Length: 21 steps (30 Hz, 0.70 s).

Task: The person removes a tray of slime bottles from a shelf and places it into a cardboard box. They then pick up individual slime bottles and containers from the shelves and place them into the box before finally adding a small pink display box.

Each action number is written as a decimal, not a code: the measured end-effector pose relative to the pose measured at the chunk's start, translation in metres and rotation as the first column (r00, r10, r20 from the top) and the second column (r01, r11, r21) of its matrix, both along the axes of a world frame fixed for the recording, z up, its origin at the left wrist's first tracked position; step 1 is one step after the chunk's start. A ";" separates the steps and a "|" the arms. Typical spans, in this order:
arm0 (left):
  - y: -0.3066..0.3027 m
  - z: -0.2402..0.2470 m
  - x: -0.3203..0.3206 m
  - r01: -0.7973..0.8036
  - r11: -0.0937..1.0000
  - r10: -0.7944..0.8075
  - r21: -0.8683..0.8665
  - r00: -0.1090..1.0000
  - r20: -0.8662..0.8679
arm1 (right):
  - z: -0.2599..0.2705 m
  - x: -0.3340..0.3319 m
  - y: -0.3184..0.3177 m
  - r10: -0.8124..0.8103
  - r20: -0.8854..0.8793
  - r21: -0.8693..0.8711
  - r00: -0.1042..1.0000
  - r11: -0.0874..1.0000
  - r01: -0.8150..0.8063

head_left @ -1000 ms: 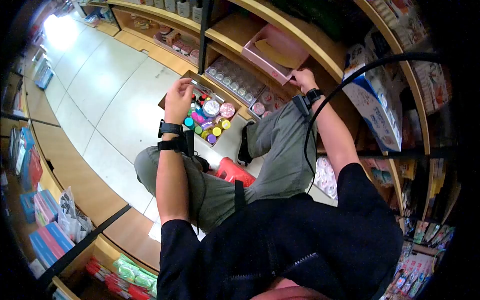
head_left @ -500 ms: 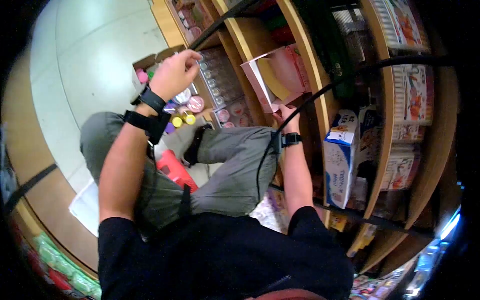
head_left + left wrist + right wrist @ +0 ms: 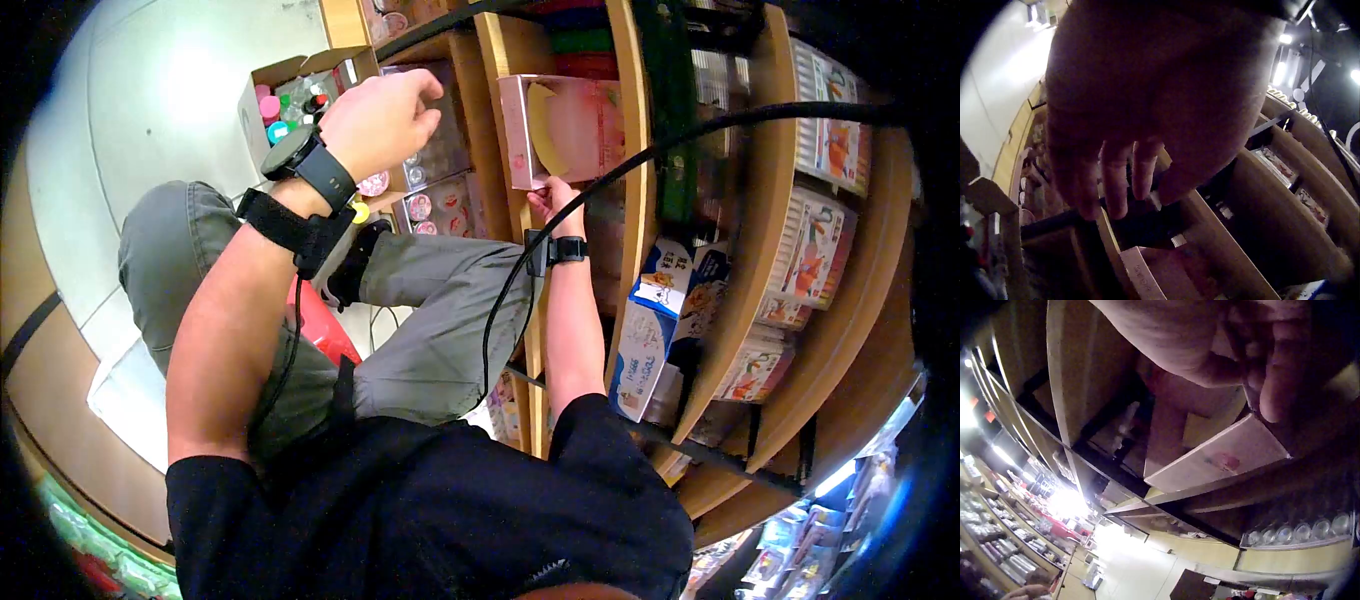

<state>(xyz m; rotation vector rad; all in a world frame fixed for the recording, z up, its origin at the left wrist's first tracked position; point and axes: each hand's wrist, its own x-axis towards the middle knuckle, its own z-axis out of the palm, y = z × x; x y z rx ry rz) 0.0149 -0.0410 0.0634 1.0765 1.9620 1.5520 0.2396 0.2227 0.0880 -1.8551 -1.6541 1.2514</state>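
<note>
My right hand pinches the near corner of an open pink box on the shelf. In the right wrist view, the thumb and fingers close over the edge of the box's pale front wall. A curved yellowish piece lies inside the box. My left hand holds nothing; it hovers with loosely bent fingers between a cardboard box of bottles and the pink box. In the left wrist view its fingers hang down above the shelf edge. That hand and its watch hide part of the cardboard box.
Clear trays of round-lidded jars stand low at the shelf. A blue and white box is at the right, and a black cable crosses in front of the shelves. Below sits something red between the legs.
The view has turned toward the shelves. My left hand has moved from over the cardboard box toward the shelf. The right hand keeps its hold, and the pink box now stands straighter on the shelf.
</note>
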 end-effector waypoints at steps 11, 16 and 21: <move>0.000 0.008 0.005 -0.049 0.999 0.049 -0.022 0.998 0.023 | 0.000 -0.046 0.015 0.060 0.195 0.034 0.979 0.997 -0.068; -0.001 0.011 -0.001 -0.052 0.998 0.052 -0.024 0.999 0.001 | -0.001 -0.072 0.037 0.104 0.251 0.003 0.962 0.994 -0.108; -0.004 0.010 -0.007 -0.068 0.998 0.068 0.016 0.997 0.024 | -0.002 -0.086 0.053 0.140 0.253 0.037 0.957 0.987 -0.154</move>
